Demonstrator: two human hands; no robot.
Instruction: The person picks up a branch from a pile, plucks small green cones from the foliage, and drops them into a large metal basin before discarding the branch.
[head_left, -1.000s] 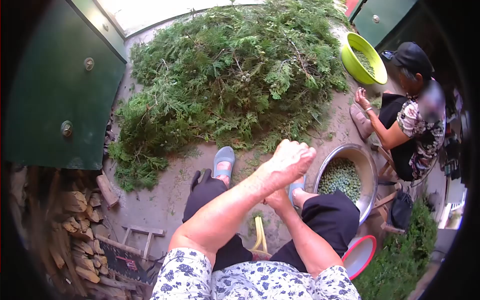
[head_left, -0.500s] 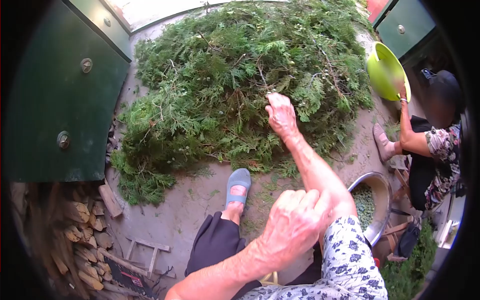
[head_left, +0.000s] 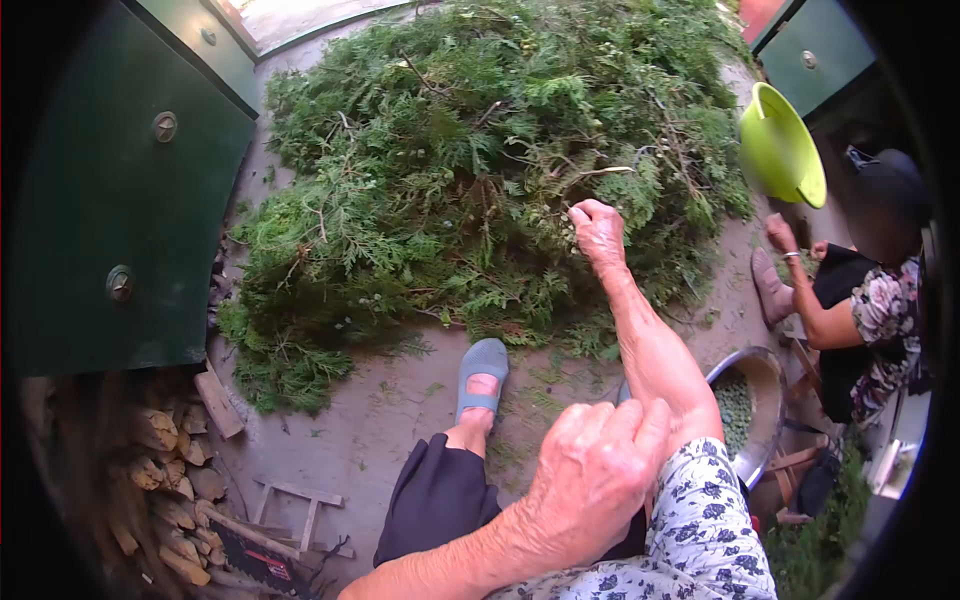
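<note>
A large heap of cut evergreen branches lies on the floor in front of me. My right hand reaches over its near right part, fingers pinched on an evergreen sprig with small green cones. Just beyond that hand, a pale cut branch end sticks out. Closer to my body, my left hand is curled into a fist near my right elbow. Whatever it holds, if anything, is hidden. To the right of my knee stands a metal basin, partly covered by my arm, containing small green cones.
A seated person is at the right, beside a tilted lime-green tub. Dark green doors stand at left above stacked firewood. A small wooden frame lies on the floor near my foot.
My right hand has moved right and slightly nearer, and the pale branch end now shows. My left fist has shifted slightly right. The other person's hand has come off the green tub.
</note>
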